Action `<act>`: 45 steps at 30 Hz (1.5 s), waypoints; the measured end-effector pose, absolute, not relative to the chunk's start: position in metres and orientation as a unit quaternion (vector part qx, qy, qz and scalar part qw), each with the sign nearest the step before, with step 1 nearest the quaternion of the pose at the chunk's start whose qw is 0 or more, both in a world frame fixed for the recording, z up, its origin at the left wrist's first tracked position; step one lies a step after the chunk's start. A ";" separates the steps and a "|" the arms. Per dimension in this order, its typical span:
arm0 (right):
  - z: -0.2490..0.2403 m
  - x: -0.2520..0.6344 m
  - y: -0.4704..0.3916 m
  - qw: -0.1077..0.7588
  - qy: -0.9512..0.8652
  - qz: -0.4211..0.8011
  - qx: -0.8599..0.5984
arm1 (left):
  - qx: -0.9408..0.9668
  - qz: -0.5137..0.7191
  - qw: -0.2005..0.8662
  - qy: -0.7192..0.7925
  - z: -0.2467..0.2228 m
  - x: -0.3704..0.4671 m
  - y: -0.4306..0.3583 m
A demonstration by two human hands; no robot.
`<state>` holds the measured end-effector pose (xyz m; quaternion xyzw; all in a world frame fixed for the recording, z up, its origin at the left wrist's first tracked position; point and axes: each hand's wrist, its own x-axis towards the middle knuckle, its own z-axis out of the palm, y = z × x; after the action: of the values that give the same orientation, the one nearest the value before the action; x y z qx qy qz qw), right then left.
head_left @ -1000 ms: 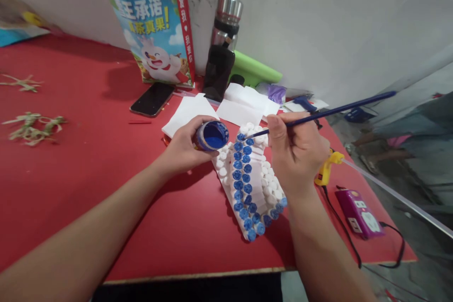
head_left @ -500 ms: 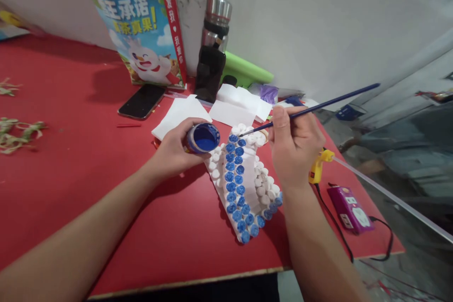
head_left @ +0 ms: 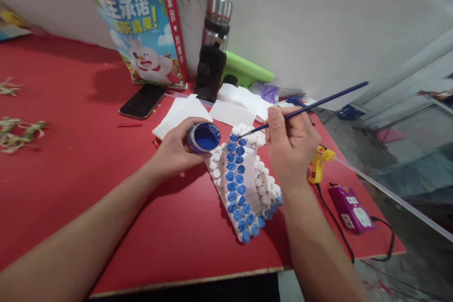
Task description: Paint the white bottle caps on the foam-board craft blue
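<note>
My left hand (head_left: 179, 147) is wrapped round a small open jar of blue paint (head_left: 204, 138), tilted so its mouth faces me. Between the thumb and fingers of my right hand (head_left: 292, 139) is a thin paintbrush (head_left: 325, 100) with a dark blue handle. Its tip is at the far end of a craft piece (head_left: 250, 177) made of white paper rolls on a board, touching or just over a blue-topped roll. A double row of rolls down the piece and along its near edge has blue tops; the others are white. My right hand hides part of its right side.
White paper sheets (head_left: 182, 113), a phone (head_left: 142, 101) and a steel flask (head_left: 216, 23) are behind the piece. A printed bag (head_left: 141, 23) stands back left. At right lie a yellow glue gun (head_left: 318, 164) with a cord and a purple power box (head_left: 350, 208), near the red table's edge.
My right hand and the brush have shifted slightly left, with the brush tip staying by the same far-end rolls. The left hand and paint jar hold nearly still.
</note>
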<state>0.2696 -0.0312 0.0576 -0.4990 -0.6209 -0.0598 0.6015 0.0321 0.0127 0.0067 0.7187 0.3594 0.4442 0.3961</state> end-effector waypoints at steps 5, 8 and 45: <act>0.060 0.268 -0.033 0.599 -0.618 -0.057 -0.506 | 0.717 0.445 0.396 0.361 0.007 0.032 0.013; 0.060 0.268 -0.033 0.594 -0.619 -0.066 -0.509 | 0.719 0.447 0.395 0.356 0.006 0.032 0.014; 0.057 0.263 -0.033 0.606 -0.625 -0.054 -0.489 | 0.726 0.450 0.386 0.348 0.003 0.032 0.015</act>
<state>0.2631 -0.0334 0.0572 -0.4891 -0.6246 -0.0539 0.6064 0.0322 0.0148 0.0029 0.7262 0.3482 0.4499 0.3861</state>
